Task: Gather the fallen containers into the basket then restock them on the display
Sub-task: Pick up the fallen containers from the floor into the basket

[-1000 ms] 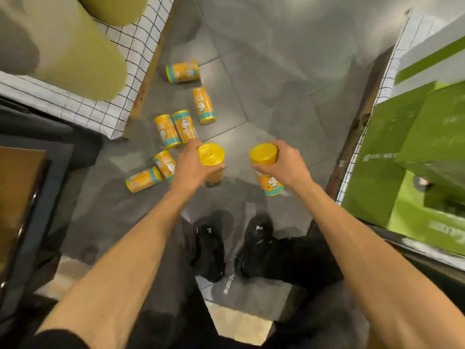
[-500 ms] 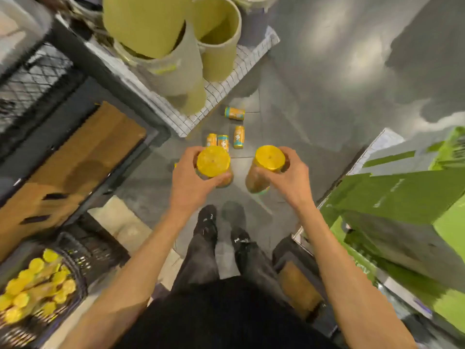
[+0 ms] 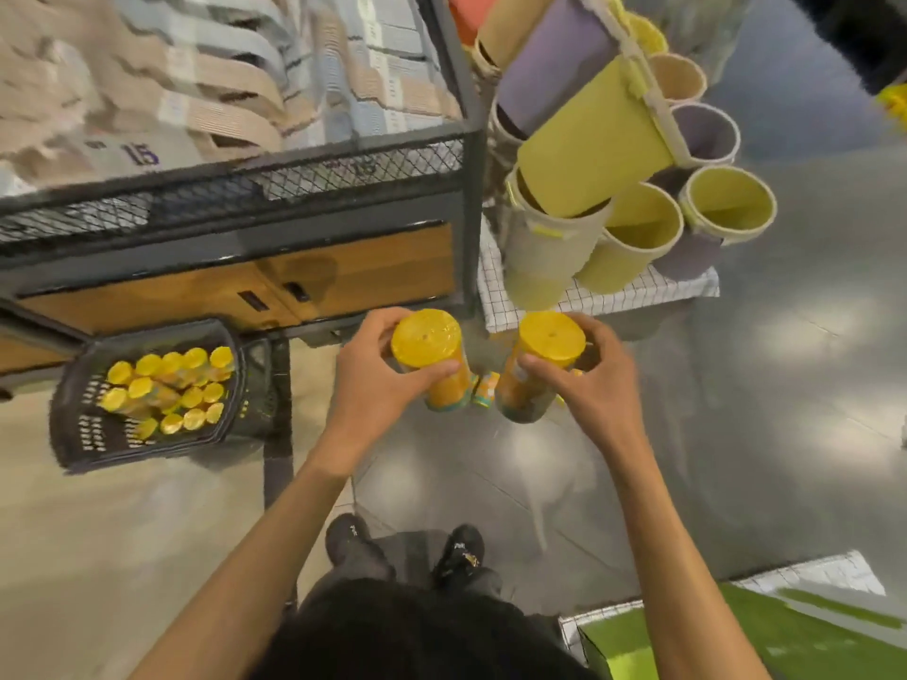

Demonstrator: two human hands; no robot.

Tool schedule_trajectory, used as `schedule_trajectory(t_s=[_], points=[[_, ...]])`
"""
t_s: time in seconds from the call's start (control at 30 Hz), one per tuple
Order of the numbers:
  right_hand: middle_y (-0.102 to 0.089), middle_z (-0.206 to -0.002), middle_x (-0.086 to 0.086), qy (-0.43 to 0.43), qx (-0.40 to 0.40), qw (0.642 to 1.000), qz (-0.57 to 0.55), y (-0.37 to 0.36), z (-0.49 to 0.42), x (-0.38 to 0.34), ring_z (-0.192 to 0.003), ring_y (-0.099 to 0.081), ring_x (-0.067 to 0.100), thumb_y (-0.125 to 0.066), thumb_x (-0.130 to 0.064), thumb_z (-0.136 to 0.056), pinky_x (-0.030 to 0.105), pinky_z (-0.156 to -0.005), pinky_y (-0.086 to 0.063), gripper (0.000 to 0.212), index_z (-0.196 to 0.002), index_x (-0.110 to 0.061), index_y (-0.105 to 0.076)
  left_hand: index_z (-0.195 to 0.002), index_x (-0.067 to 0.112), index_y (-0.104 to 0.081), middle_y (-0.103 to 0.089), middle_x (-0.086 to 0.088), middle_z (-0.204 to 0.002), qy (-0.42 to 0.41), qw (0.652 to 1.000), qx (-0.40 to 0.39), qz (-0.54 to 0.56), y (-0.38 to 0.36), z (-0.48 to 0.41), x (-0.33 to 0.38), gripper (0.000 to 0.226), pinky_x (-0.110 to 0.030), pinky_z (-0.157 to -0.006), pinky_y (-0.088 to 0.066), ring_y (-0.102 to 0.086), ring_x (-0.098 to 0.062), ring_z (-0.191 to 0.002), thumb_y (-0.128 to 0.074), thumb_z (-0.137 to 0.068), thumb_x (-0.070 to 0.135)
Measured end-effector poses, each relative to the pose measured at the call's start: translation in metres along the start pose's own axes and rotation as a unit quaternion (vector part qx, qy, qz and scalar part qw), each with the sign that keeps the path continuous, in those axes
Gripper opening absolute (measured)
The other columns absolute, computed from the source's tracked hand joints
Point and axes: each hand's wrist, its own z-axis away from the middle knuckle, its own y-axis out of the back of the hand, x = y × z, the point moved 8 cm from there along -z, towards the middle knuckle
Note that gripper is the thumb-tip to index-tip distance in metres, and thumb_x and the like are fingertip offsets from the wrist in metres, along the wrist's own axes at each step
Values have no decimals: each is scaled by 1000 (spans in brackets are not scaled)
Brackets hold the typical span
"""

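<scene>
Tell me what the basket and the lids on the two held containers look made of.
Basket: likely moulded plastic, matte black, with rows of slots piercing its walls. Left lid and right lid: probably glossy yellow plastic, with soft highlights on flat tops. The left one looks faintly wrinkled, so a foil seal is possible.

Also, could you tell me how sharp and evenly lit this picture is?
Head view: the rack frame bows from wide-angle distortion; the textiles smear with motion blur; glare patches lie on the grey floor; the left hand, right hand, left container and right container are fairly sharp; the basket is slightly soft.
</scene>
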Motion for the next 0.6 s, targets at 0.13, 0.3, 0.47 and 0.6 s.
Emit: schedule_trajectory(t_s=[0.13,0.3,0.47,0.6], points=[[-66,-108,-14,45,-63,997,20,-59,3,-49,-98,-62,1,-89,-40,-64,6,-74,-46,63,-119,-32,-59,-117,22,-59,-65,13,-109,-5,997,71,1,72,14,-6,67,-36,-85,-57,-64,-6,-101,-92,-60,36],[-66,-109,-14,103,-130,986,26,-146,23,-104,-98,-63,1,-91,-38,-63,19,-80,-52,63,-117,-35,-59,-116,20,-58,-64,13,-106,-6,991,137,-7,171,40,-25,65,-24,-78,-56,-63,-3,-96,-91,-62,36],[-63,-112,-16,138,-193,971,41,-236,52,-139,-101,-60,0,-89,-40,-64,20,-83,-50,68,-123,-28,-58,-114,28,-53,-56,21,-106,13,983,183,-24,269,78,-55,64,-9,-73,-48,-55,10,-95,-88,-62,39],[-61,-116,-16,164,-234,956,60,-306,74,-160,-105,-59,1,-88,-42,-65,22,-87,-51,71,-126,-27,-56,-116,30,-52,-56,20,-108,37,974,222,-33,340,108,-85,71,-13,-78,-49,-56,5,-99,-84,-56,51]])
